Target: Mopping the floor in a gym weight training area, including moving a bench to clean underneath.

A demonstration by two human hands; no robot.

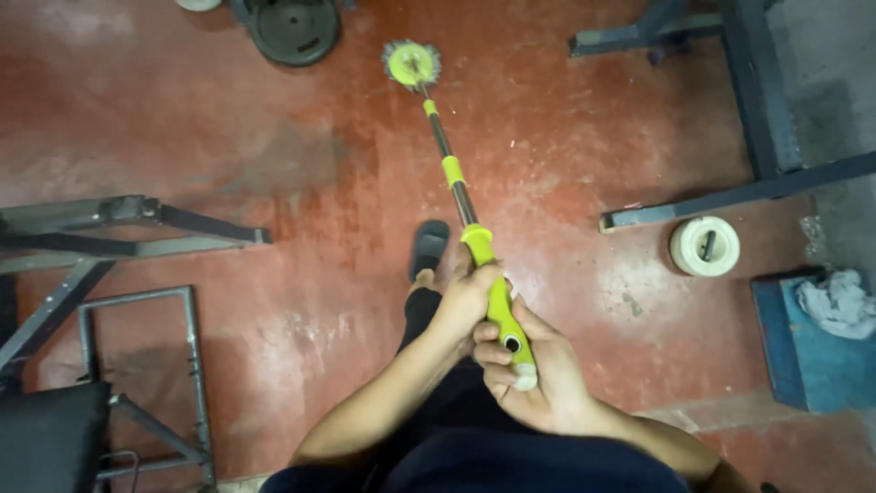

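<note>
A mop with a green and metal handle (453, 180) runs from my hands up to a round green mop head (411, 64) that rests on the red floor (547, 119). My left hand (467, 297) wraps the green grip higher up the handle. My right hand (534, 370) clasps the handle's end just below it, thumb beside a small hole in the grip. My foot in a dark sandal (429, 248) stands under the handle.
A black weight plate (294, 27) lies at the top left of the mop head. Grey metal gym frames (137, 228) stand at left, dark blue frames (757, 110) at right. A white round weight (704, 246) and a blue box with a rag (817, 342) sit at right.
</note>
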